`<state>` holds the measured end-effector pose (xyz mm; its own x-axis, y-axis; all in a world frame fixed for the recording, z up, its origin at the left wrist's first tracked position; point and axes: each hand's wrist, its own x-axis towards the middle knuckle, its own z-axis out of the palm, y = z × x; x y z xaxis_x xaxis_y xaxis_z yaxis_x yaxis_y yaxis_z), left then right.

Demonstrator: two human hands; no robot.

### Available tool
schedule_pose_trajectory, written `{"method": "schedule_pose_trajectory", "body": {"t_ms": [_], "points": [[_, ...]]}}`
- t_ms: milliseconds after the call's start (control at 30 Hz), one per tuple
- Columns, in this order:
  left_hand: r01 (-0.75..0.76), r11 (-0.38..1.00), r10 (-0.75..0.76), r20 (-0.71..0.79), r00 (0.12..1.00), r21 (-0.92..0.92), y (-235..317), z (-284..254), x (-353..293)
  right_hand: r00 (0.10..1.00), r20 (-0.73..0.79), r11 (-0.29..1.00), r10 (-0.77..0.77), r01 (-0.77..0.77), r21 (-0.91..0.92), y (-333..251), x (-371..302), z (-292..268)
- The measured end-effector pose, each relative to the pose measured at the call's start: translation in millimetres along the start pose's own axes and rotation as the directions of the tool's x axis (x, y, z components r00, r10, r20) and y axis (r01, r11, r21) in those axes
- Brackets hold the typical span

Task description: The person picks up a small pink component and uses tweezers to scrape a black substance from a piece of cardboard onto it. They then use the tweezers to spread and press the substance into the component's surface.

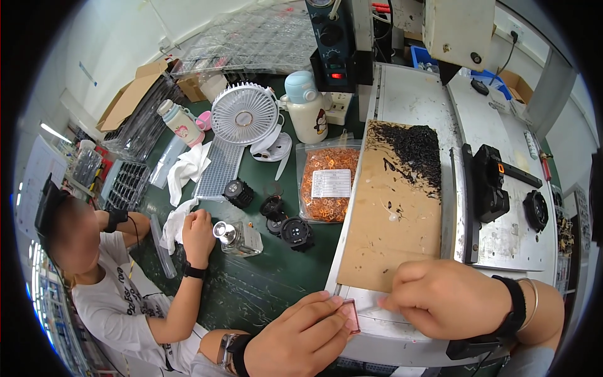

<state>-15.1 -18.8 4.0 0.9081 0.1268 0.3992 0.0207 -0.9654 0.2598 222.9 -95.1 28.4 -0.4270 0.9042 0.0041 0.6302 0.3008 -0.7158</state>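
At the front edge of the white machine table, my left hand (301,336) pinches a small reddish, clear-looking rectangular frame (352,315) between thumb and fingers. My right hand (443,298) is just right of it, low over the table, its fingers closed together; whatever they hold is too small or hidden to name. Beyond both hands lies a brown cardboard sheet (383,232). On its far right part is a heap of small black pieces (408,151), with several strays scattered nearer.
A bag of orange parts (326,182) lies left of the cardboard. On the green table stand round black parts (297,232), a pump bottle (242,240), a fan (245,114) and a flask (306,113). A co-worker's hand (198,235) rests left. A black fixture (491,185) sits right.
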Motion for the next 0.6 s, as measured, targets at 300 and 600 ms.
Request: {"method": "schedule_pose_trajectory", "body": {"t_ms": [300, 600], "points": [[0.000, 1.000, 0.000, -0.003, 1.000, -0.001, 0.6, 0.4, -2.9, 0.996, -0.086, 1.000, 0.026, -0.025, 0.005, -2.9, 1.1, 4.1], [-0.019, 0.999, 0.020, -0.017, 1.000, 0.033, -0.1, 4.0, 0.7, 0.995, -0.094, 0.999, 0.042, -0.042, 0.004, 0.0, -0.1, 1.9]]}}
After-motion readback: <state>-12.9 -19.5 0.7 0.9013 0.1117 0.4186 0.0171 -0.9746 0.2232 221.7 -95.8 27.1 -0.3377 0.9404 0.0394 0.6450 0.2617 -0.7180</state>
